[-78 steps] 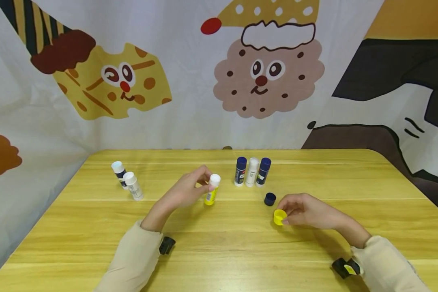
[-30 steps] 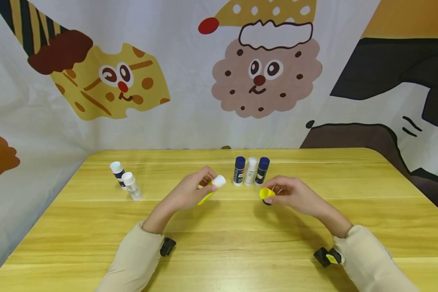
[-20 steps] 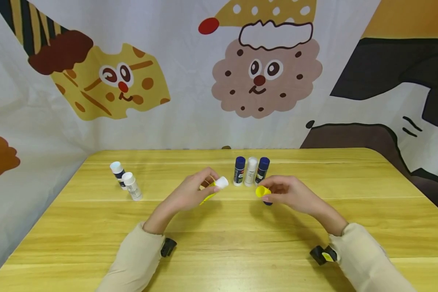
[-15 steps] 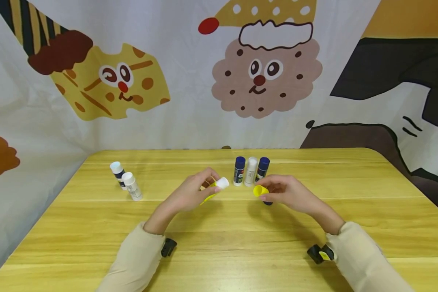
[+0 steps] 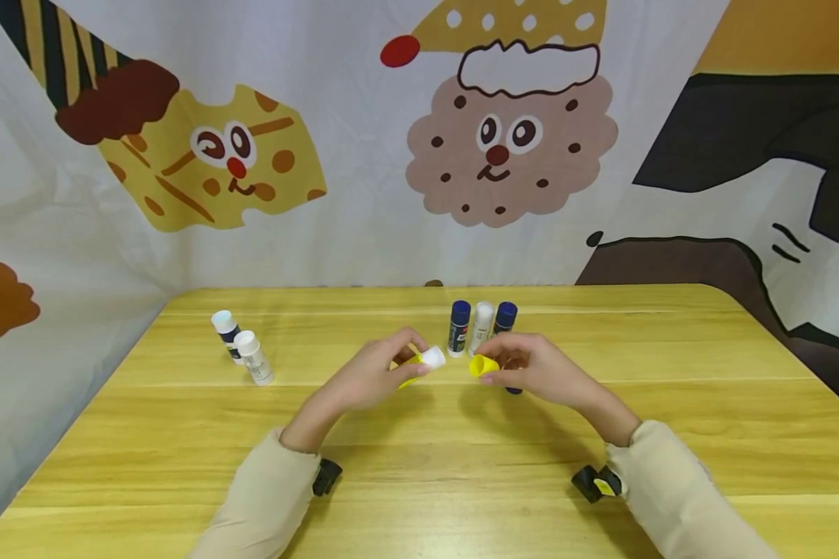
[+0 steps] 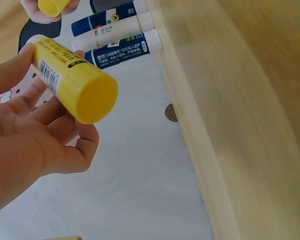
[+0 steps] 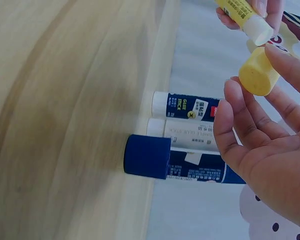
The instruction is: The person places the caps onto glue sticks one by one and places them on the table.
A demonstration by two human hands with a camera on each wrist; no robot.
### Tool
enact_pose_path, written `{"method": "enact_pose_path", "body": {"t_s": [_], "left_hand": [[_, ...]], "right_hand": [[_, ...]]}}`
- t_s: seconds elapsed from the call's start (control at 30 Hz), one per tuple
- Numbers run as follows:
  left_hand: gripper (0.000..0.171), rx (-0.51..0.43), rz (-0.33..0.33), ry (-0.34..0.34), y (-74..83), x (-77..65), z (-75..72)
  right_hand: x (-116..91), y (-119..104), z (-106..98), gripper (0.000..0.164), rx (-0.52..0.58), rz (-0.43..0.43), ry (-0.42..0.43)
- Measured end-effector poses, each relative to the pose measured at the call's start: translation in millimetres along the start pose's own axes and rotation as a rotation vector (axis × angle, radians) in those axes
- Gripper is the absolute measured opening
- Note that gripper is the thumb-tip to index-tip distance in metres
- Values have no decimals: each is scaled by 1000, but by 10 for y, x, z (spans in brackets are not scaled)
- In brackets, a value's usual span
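My left hand (image 5: 374, 374) pinches a yellow glue stick (image 6: 65, 75) above the table, tilted so its white end (image 5: 433, 358) points right. In my right hand (image 5: 541, 369), between thumb and fingers, is a yellow cap (image 5: 483, 366) whose hollow side faces the glue stick. A small gap separates the two; in the right wrist view the cap (image 7: 259, 72) sits just below the white end. Behind my right hand lies a navy cap (image 5: 513, 390), partly hidden.
A row of upright glue sticks stands behind the hands: navy (image 5: 459, 329), white (image 5: 482, 326) and navy (image 5: 506, 314). At the left are a navy glue stick with a white top (image 5: 227, 334) and a white one (image 5: 254, 359). A printed curtain hangs behind the table (image 5: 419, 481).
My right hand has lifted the yellow cap off the table and brought it left. My left hand has tilted the glue stick from upright and shifted slightly right; the gap has narrowed.
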State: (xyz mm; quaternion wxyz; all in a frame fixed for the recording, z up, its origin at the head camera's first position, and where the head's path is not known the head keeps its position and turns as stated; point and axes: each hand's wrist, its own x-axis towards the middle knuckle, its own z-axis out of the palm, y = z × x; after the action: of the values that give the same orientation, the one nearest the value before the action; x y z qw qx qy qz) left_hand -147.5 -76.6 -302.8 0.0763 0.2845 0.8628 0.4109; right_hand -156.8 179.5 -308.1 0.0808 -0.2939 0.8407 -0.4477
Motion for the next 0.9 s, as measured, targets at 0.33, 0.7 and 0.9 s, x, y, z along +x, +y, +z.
{"method": "enact_pose_path", "body": {"t_s": [0.33, 0.7, 0.9], "left_hand": [[15, -17, 16, -10, 38, 5, 22], [15, -14, 20, -33, 64, -2, 32], [14, -13, 31, -38, 70, -8, 33]], "right_hand": [[77, -49, 83, 21, 18, 4, 2], [104, -99, 137, 20, 42, 14, -5], [117, -115, 151, 20, 44, -4, -12]]}}
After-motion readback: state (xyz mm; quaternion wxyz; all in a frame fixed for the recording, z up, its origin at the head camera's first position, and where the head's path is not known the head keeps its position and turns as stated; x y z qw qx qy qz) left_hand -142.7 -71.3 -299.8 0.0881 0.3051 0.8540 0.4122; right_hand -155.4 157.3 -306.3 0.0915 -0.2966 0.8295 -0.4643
